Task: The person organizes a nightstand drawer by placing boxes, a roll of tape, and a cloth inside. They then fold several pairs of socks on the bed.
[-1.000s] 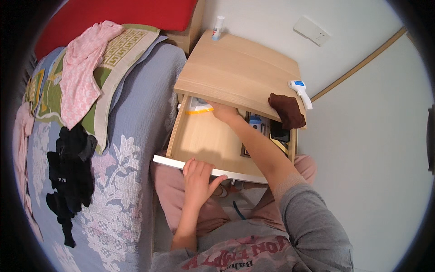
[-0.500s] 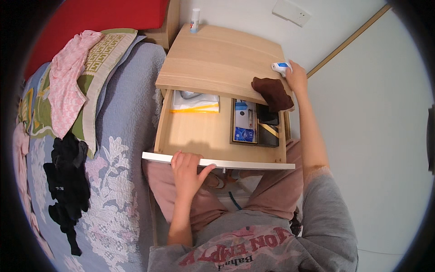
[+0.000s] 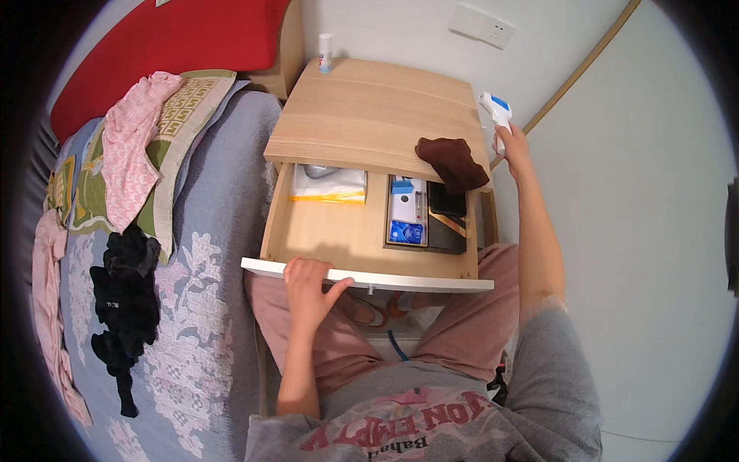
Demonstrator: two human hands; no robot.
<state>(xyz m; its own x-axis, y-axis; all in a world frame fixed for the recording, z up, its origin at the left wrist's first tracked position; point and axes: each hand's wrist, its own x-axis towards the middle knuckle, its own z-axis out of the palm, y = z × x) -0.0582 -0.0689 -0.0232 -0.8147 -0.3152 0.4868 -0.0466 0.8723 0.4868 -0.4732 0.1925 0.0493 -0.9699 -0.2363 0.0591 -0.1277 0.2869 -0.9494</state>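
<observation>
The person is sitting in front of a wooden bedside table point(image 3: 369, 115) in the middle of the frame, with its drawer point(image 3: 339, 231) pulled fully out over their lap. The left hand point(image 3: 308, 289) is resting on the white drawer front point(image 3: 431, 281) at lower centre — fingers curled over the top edge, thumb spread out to the side, gripping nothing else. The right hand point(image 3: 514, 145) is raised at the upper right, past the table's right edge, and its fingers are wrapped closed around the handle of a white and blue thermometer gun point(image 3: 496, 115), head pointing up and away.

A brown cloth point(image 3: 453, 162) is lying on the tabletop's right front corner, partly overhanging the drawer. Inside the drawer, a clear plastic bag point(image 3: 329, 185) is sitting at the back left, and small boxes point(image 3: 406, 212) with dark items are lying at the right.

Judging by this, the thermometer gun is mid-carry, off the table and not in the drawer. Setting it down would call for bringing the right hand back over a free spot — the bare drawer floor looks roomiest — while the left hand is steadying the drawer.
</observation>
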